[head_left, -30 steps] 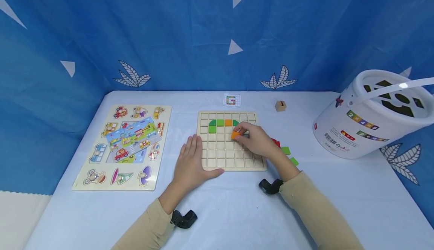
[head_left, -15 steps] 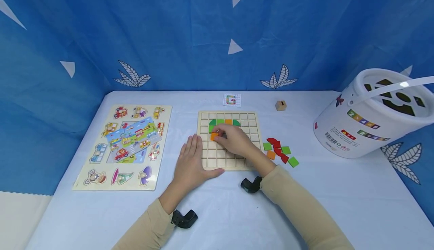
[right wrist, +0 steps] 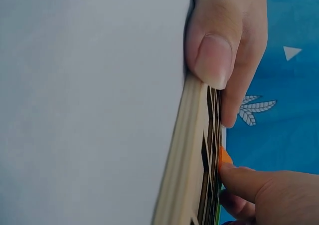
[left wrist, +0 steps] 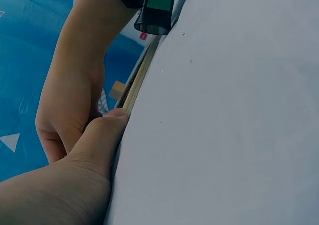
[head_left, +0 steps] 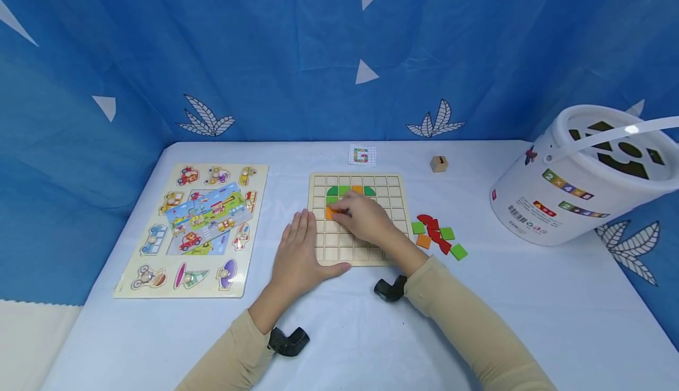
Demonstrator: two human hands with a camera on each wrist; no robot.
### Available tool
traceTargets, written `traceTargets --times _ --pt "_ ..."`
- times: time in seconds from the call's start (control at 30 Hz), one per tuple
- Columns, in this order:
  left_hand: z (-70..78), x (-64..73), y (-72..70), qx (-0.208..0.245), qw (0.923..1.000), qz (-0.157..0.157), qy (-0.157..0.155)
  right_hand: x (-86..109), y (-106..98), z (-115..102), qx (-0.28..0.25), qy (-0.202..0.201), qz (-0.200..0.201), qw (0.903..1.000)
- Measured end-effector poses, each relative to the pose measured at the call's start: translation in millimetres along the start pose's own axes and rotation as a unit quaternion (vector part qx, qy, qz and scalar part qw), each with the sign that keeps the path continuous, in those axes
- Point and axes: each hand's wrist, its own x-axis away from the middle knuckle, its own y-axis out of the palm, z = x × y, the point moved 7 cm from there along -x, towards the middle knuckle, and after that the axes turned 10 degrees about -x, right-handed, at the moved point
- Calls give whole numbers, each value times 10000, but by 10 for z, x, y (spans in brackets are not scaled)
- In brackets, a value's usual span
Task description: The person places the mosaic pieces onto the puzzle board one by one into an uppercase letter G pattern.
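Observation:
A wooden grid board (head_left: 361, 252) lies mid-table, bearing green and orange tiles along its upper rows. My left hand (head_left: 298, 255) lies flat at the board's lower left corner, fingers straight along the left side and thumb against the front edge (right wrist: 182, 135). My right hand (head_left: 366, 220) reaches over the grid and pinches an orange square tile (head_left: 329, 213) between thumb and fingertips, just below a green square tile (head_left: 331, 200). In the right wrist view that orange tile (right wrist: 225, 156) stands partly above the board at the thumb tip. The right hand covers several cells.
Loose red, green and orange tiles (head_left: 435, 235) lie right of the board. Behind it are a small card (head_left: 362, 155) with a G pattern and a wooden number cube (head_left: 438, 164). A vehicle puzzle board (head_left: 127, 273) lies left; a white bucket (head_left: 536, 202) stands right.
The right hand has carried the orange tile left across the board to below the green square, then lowered it slightly. The loose tiles came into view. The left hand has stayed put.

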Motion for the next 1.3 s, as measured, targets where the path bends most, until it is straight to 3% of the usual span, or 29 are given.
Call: traceTargets --times 0.33,0.87,1.3 --pt "4 -2 -2 -14 10000 -39 -33 146 -133 68 -91 124 -253 9996" --pt "-6 -3 13 50 10000 14 -40 810 -833 788 249 1087 76 9937" --pt "9 6 -11 92 9999 -3 -39 941 -888 1026 -5 1248 -26 9922"
